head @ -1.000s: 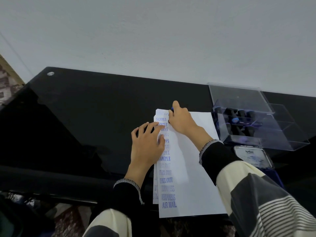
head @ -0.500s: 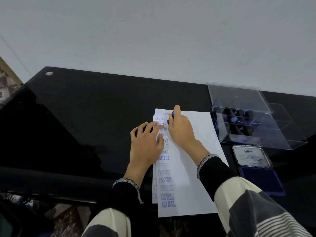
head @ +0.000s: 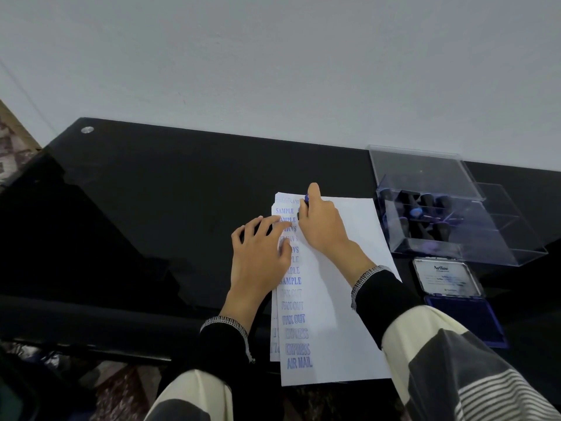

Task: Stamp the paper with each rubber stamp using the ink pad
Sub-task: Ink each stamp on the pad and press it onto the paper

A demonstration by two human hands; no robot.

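Right hand [head: 321,226] grips stamp [head: 304,205] on paper [head: 343,299] (blue-worded); left hand [head: 261,256] flat, fingers spread.

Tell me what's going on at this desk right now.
A person is stamping a sheet of paper on a black desk. The right hand grips a rubber stamp near the sheet's top left, while the left hand rests flat on its left edge. A column of blue prints already reads SAMPLE, FAX OUT, EXPRESS and AIR MAIL. The open ink pad and a clear box of stamps sit to the right.
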